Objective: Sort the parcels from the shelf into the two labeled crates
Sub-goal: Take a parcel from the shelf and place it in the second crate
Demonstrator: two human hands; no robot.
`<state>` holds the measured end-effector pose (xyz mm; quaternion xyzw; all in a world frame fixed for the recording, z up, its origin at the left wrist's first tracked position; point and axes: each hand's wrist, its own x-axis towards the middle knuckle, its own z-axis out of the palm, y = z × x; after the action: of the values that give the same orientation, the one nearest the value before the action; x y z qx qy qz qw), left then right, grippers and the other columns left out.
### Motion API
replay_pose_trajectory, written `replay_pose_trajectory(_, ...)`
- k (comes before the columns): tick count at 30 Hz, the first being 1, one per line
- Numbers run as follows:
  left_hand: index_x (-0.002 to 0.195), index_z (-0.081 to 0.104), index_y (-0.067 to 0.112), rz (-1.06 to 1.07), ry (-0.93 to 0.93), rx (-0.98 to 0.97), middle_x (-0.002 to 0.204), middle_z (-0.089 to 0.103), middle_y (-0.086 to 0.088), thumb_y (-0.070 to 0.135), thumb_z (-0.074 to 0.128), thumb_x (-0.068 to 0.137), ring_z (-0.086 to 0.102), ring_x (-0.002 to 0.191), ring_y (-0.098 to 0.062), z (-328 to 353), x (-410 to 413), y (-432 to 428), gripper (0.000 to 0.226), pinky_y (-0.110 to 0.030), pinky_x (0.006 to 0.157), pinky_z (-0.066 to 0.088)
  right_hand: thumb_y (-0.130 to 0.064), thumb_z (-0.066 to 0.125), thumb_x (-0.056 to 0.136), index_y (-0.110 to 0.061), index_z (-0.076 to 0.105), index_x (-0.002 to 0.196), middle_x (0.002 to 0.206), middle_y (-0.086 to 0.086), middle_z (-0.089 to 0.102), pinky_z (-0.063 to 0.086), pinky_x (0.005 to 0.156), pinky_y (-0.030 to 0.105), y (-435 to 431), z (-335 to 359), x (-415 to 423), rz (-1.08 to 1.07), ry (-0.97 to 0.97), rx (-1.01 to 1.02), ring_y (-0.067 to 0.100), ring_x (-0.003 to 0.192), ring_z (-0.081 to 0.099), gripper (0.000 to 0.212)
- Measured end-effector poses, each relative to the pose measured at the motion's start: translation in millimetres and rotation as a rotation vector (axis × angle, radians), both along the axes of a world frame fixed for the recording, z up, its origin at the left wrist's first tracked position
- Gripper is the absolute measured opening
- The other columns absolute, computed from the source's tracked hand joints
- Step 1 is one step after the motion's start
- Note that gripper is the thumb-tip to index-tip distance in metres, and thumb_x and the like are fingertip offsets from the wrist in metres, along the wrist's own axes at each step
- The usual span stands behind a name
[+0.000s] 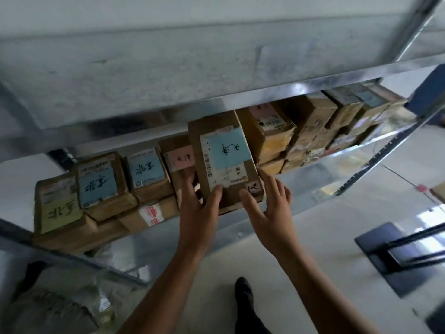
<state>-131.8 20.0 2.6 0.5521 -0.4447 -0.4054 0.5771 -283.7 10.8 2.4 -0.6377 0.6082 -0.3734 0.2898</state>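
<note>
Left hand [199, 206] and right hand [269, 206] were held apart, one on each side of the target's near end. Shelf [337, 165] was loaded with stacked cardboard parcels; no crates were seen in view. The blue-label parcel [224, 155] was located on top of the stack, straight ahead of both hands, long axis running away into the shelf, near end sticking out toward the person. Near-left corner was pinched by the left hand, thumb on the top face, fingers [190, 175] down the left side. Right edge was only touched by the right hand's straight fingers. Left judged marginally better seated; pull straight back along the long axis judged likely.
</note>
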Motion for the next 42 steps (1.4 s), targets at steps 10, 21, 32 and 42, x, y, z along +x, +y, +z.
replay_pose_trajectory(10,0.135,0.045,0.023,-0.195,-0.221,0.023,0.135,0.051,0.000,0.041,0.071,0.092,0.054,0.118,-0.005,-5.0,-49.3,43.7,0.054,-0.014,0.083,0.053,-0.020,0.070,0.098,-0.026,0.060,0.133,0.112,0.001,0.075,0.060,0.079,0.028,79.7,6.4,-81.7,-0.135,-0.644,0.077,0.019,0.110,0.073,0.037)
replay_pose_trajectory(21,0.148,0.041,0.046,-0.899,-1.097,-0.326,0.155,0.043,0.014,0.063,0.059,0.087,0.030,0.149,-0.015,53.0,-117.6,-7.8,0.066,-0.058,0.124,0.011,-0.022,0.053,0.090,-0.016,0.061,0.124,0.103,0.010,0.071,0.059,0.076,0.030,131.1,50.0,-232.7,0.033,-0.367,0.226,0.021,0.101,0.072,0.035)
replay_pose_trajectory(32,0.132,0.048,0.062,-1.177,-0.616,0.076,0.113,0.068,0.018,0.045,0.076,0.087,0.073,0.096,-0.005,74.6,-137.9,-4.0,0.055,-0.029,0.074,0.063,-0.028,0.066,0.091,-0.039,0.059,0.136,0.137,0.015,0.059,0.063,0.079,0.042,128.0,60.1,-253.2,-0.140,-0.511,0.039,0.028,0.116,0.068,0.046)
replay_pose_trajectory(42,0.129,0.046,0.048,-0.735,0.043,0.081,0.117,0.065,0.019,0.054,0.062,0.091,0.070,0.102,-0.009,44.6,-215.9,54.0,0.041,-0.029,0.073,0.063,-0.076,0.070,0.080,-0.053,0.040,0.149,0.152,0.002,0.046,0.060,0.098,0.042,158.9,-4.0,-180.7,-0.511,-0.502,-0.156,0.021,0.135,0.057,0.079)
